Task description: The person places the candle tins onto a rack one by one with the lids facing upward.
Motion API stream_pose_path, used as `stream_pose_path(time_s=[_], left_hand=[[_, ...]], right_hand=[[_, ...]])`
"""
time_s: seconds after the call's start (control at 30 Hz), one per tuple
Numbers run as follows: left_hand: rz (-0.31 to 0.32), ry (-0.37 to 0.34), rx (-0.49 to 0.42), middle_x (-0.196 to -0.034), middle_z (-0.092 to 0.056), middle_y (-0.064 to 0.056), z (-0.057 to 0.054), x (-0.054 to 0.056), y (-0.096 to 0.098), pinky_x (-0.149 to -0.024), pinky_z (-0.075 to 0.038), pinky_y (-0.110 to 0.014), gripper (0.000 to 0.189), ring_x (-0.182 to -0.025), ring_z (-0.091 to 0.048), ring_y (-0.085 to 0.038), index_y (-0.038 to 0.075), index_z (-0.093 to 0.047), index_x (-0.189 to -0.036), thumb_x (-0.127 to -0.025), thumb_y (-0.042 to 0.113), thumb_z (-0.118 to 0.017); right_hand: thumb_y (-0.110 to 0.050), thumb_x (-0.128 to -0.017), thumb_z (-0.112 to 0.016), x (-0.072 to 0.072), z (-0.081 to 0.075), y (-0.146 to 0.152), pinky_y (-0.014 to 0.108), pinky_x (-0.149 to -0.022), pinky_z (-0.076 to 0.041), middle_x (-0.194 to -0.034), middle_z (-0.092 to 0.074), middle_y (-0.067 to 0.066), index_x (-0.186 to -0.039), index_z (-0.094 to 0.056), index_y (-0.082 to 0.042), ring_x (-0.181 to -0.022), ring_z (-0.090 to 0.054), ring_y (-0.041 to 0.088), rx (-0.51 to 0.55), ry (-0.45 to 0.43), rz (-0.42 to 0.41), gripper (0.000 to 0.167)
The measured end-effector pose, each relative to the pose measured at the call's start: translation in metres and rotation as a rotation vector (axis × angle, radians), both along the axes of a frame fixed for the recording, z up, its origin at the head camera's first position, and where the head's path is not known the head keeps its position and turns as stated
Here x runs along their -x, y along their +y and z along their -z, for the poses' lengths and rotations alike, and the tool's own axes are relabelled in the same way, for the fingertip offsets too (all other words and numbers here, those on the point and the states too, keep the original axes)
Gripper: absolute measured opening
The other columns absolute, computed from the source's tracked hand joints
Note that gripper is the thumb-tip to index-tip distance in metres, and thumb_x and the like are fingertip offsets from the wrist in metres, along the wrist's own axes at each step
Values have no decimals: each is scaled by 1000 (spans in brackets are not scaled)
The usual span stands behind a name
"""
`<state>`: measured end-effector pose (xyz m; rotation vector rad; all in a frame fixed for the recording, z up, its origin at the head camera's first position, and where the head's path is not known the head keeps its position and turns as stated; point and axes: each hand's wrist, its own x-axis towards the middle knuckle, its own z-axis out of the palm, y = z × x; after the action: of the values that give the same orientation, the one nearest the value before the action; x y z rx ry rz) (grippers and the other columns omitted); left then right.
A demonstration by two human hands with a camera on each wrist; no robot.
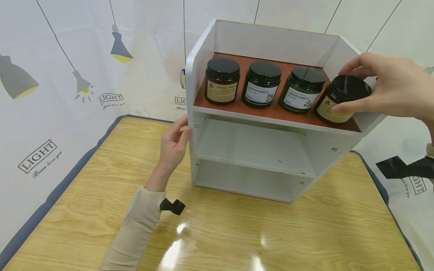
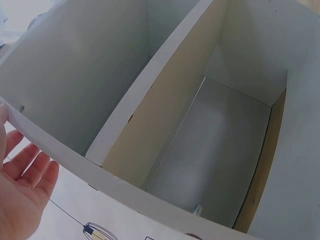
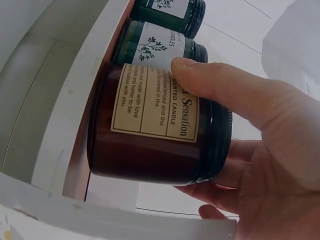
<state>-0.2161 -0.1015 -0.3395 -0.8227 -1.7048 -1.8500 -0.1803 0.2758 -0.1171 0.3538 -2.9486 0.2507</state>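
Observation:
On the far right of the shelf's top, my right hand (image 1: 390, 82) grips an amber candle jar (image 1: 333, 111) with a tan label and black lid. The thumb lies across the label side in the right wrist view, and the fingers go behind the jar (image 3: 145, 155). To its left stand two green scented candle jars (image 1: 300, 98) (image 1: 259, 94) with white labels, then another amber candle jar (image 1: 221, 90). My left hand (image 1: 173, 145) rests against the left side of the white shelf unit (image 1: 254, 145), thumb at its front edge, fingers (image 2: 35, 170) along the outer panel.
The shelf unit has a red-brown top surface (image 1: 264, 113) bounded by raised walls. Below are two white compartments with small metal pegs. It stands on a wood-grain table (image 1: 237, 229) with dark blue edging. A lamp-patterned cloth (image 1: 142, 45) hangs behind.

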Motion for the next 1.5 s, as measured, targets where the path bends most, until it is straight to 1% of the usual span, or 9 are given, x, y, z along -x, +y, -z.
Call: stream_pose_path(time_s=[0.13,0.23,0.37,0.47,0.6,0.77,1.1,1.33,1.5], left_hand=[[0,2,6,-118,-59,5,1,1,0,-83,-49,-26,51,-104,-53,-15,-13,-49,-125,-95,28,-54],[2,4,14,-120,-59,-6,1,1,0,-83,-49,-26,56,-105,-53,-15,-12,-49,-126,-94,33,-54],[11,5,8,-120,-58,-10,1,1,0,-84,-49,-26,52,-104,-52,-15,-12,-49,-126,-95,29,-53],[15,6,4,-119,-58,4,1,1,0,-84,-49,-26,50,-105,-52,-15,-13,-49,-126,-95,27,-53],[16,6,8,-119,-58,8,1,1,0,-84,-49,-26,52,-105,-52,-15,-13,-48,-126,-95,29,-53],[20,-1,4,-119,-58,8,0,0,0,-84,-49,-26,45,-105,-52,-15,-13,-48,-126,-96,21,-53],[10,-6,-7,-118,-58,9,-2,-1,1,-83,-49,-25,36,-104,-52,-14,-15,-49,-124,-95,7,-52],[6,-20,-5,-118,-58,4,0,-1,0,-84,-48,-25,36,-104,-52,-14,-14,-49,-125,-96,8,-52],[2,-25,-7,-118,-59,-1,0,-1,0,-84,-48,-25,38,-104,-52,-15,-14,-49,-125,-96,10,-53]], right_hand=[[-27,-67,-86,2,0,1,45,-58,-44,-115,-52,30,-125,-44,-3,-84,-45,36,7,-24,-1,76],[-27,-67,-86,3,0,2,45,-58,-44,-115,-51,30,-126,-43,-3,-82,-45,36,10,-33,-4,76],[-28,-70,-84,4,1,4,47,-59,-45,-115,-51,28,-128,-42,-3,-80,-47,34,-10,-45,-14,76],[-29,-71,-83,5,0,5,46,-59,-45,-116,-51,27,-129,-42,-4,-79,-49,33,-35,-48,-23,76],[-29,-71,-83,5,-1,5,41,-56,-44,-116,-51,25,-129,-42,-4,-80,-49,32,-50,-53,-27,76],[-28,-70,-84,5,-3,4,36,-54,-42,-117,-52,23,-130,-43,-4,-85,-48,32,-30,-76,-17,76],[-30,-70,-84,9,-5,5,39,-58,-43,-119,-52,22,-131,-44,-4,-93,-47,36,-46,-80,-18,76],[-28,-69,-84,10,-3,5,57,-82,-35,-119,-52,26,-131,-46,-1,-102,-44,39,-6,-53,-29,78],[-29,-69,-85,11,-2,8,56,-78,-38,-119,-52,26,-133,-44,-2,-103,-43,42,-21,-41,-31,81]])
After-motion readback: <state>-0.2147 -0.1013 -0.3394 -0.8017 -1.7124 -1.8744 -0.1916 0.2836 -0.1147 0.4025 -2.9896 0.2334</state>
